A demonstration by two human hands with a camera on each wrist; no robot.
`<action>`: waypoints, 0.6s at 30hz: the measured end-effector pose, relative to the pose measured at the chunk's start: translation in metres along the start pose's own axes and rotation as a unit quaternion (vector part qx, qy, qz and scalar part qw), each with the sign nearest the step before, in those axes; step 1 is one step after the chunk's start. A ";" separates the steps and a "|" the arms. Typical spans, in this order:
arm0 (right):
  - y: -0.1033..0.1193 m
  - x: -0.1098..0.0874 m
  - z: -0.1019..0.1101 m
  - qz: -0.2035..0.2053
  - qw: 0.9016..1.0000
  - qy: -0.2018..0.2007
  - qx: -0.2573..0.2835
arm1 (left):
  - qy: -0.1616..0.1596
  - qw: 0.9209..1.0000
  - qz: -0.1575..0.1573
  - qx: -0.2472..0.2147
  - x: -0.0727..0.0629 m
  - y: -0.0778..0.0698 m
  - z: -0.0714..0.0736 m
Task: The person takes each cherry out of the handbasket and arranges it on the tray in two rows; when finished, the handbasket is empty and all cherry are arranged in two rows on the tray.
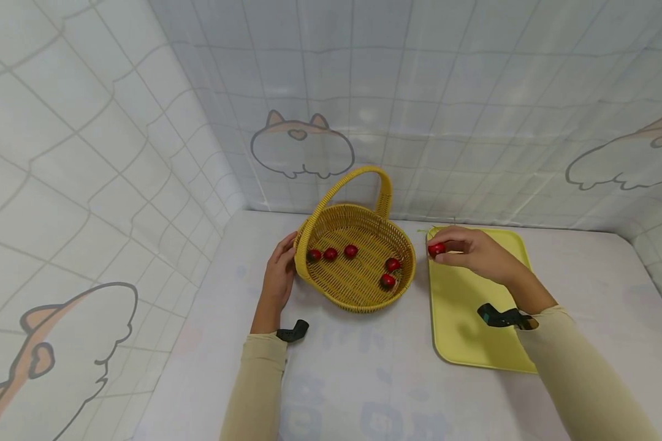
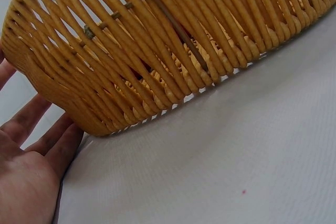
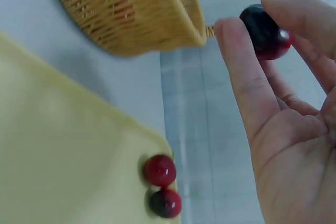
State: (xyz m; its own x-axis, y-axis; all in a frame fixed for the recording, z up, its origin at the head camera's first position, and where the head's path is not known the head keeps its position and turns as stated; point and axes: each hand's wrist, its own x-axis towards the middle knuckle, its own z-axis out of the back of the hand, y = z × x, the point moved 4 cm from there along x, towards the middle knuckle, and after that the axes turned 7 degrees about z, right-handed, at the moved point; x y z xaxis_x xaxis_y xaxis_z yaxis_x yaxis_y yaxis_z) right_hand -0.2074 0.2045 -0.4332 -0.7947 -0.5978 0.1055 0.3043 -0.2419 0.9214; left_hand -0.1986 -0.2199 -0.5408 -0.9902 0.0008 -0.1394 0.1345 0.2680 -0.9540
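A yellow wicker basket [image 1: 358, 304] with a tall arched handle holds several red cherries [image 1: 350, 251]. My left hand [image 1: 278, 272] rests against its left side, by the foot of the handle; its fingers [image 2: 32, 115] look fairly straight on the weave. The right hand [image 1: 471, 252] pinches one cherry [image 3: 266, 34], dark on one side and red on the other, between thumb and fingertips. That hand is above the far left corner of the yellow tray [image 1: 474, 343]. On the tray, two more cherries [image 3: 159, 170] lie near that corner in the right wrist view, hidden by the hand from the head camera.
Basket and tray stand side by side on a white-covered table [image 1: 342, 380], with a narrow gap between them. Close behind them rises a curtain [image 1: 452, 153] with grid lines and cartoon animals. Another such curtain [image 1: 116, 202] hangs on the left.
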 end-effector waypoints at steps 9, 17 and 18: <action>-0.018 -0.026 0.022 -0.042 0.996 -0.081 0.020 | 0.002 1.000 -0.005 -0.005 0.000 0.000 0.000; -0.046 -0.044 0.038 -0.083 0.986 -0.134 0.052 | 0.001 1.000 -0.001 -0.006 -0.001 -0.001 -0.001; -0.050 -0.046 0.039 -0.087 0.985 -0.142 0.050 | 0.001 1.000 -0.002 -0.006 -0.002 -0.001 -0.001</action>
State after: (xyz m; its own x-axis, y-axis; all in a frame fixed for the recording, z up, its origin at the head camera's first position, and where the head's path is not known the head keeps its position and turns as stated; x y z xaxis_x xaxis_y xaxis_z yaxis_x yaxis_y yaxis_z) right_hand -0.2066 0.2742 -0.4698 -0.9495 -0.3124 0.0307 0.1093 -0.2374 0.9652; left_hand -0.1972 -0.2194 -0.5393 -0.9907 0.0021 -0.1358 0.1310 0.2796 -0.9511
